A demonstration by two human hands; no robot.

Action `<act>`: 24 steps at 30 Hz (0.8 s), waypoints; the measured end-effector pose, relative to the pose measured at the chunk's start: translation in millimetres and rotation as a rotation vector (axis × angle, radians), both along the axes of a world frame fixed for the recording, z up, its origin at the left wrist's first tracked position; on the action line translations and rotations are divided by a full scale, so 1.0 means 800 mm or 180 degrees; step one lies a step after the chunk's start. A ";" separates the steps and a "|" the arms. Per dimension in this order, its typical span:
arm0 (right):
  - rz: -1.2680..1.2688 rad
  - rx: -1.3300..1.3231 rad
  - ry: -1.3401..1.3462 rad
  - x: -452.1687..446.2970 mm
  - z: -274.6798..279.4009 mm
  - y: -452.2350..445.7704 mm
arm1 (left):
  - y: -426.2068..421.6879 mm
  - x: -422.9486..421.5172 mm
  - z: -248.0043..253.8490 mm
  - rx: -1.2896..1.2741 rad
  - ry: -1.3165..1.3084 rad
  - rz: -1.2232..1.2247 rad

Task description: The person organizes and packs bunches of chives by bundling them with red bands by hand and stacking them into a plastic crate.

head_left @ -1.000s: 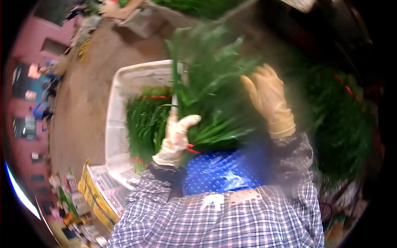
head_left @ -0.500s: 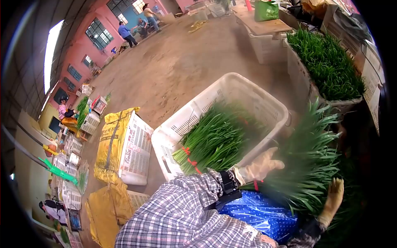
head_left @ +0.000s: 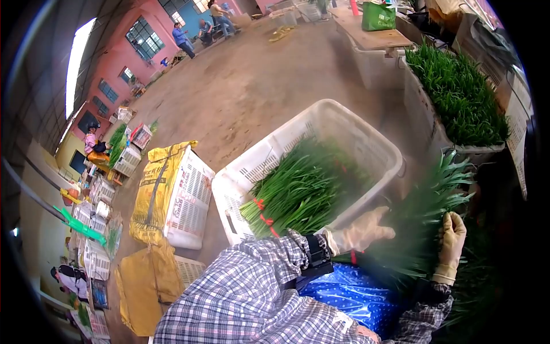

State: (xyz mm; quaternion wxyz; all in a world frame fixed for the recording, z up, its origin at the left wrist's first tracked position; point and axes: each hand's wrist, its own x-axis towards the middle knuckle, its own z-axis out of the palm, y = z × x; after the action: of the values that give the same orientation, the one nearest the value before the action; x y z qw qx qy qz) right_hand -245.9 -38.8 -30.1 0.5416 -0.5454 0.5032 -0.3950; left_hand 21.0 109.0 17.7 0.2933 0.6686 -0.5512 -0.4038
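Observation:
A bundle of long green chives (head_left: pixel 409 232) lies across my lap over a blue dotted apron (head_left: pixel 358 295), partly blurred, with a red tie (head_left: pixel 353 257) near its left end. My gloved left hand (head_left: pixel 366 230) grips that bundle beside the tie, though the leaves blur around its fingers. At the leaf side on the right, my gloved right hand (head_left: pixel 452 238) is closed, its fingertips pinching chive leaves. Ahead of me, a white plastic crate (head_left: pixel 366 137) contains several chive bundles (head_left: pixel 295 192) with red ties (head_left: pixel 264 219).
To the left stand a white crate with a yellow cover (head_left: pixel 163 189) and a folded yellow sack (head_left: pixel 146 286). A crate of upright greens (head_left: pixel 461 97) is at the right, near a board (head_left: pixel 372 34) with a green bag (head_left: pixel 378 17). Several people (head_left: pixel 183 40) work farther off.
My right hand has moved up and slightly left, from spread fingers low at the right to closed fingers at the leaves. My left hand stays by the tie. The view has shifted slightly.

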 end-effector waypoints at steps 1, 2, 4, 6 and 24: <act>-0.0040 -0.0236 -0.0048 -0.001 0.000 -0.004 | -0.001 -0.002 0.001 -0.0073 0.0113 0.0000; -0.0083 -0.0467 -0.0093 -0.001 0.000 -0.005 | -0.003 -0.005 -0.001 -0.0141 0.0229 -0.0003; -0.0323 -0.0773 0.0265 -0.002 0.002 -0.007 | -0.007 -0.011 -0.010 0.0286 0.0947 0.0082; -0.0627 -0.1317 0.0536 -0.006 0.006 0.002 | -0.009 -0.016 -0.004 0.0040 0.0836 -0.0090; -0.0360 -0.1508 0.1607 -0.068 0.136 0.168 | -0.058 -0.038 0.004 0.0122 -0.1023 -0.0789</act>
State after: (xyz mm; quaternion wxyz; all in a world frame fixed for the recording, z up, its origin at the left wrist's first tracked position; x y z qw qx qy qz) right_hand -300.5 95.6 78.4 0.2357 -0.7077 0.5451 -0.3828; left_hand -9.1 63.0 20.6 0.1368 0.6570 -0.6612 -0.3353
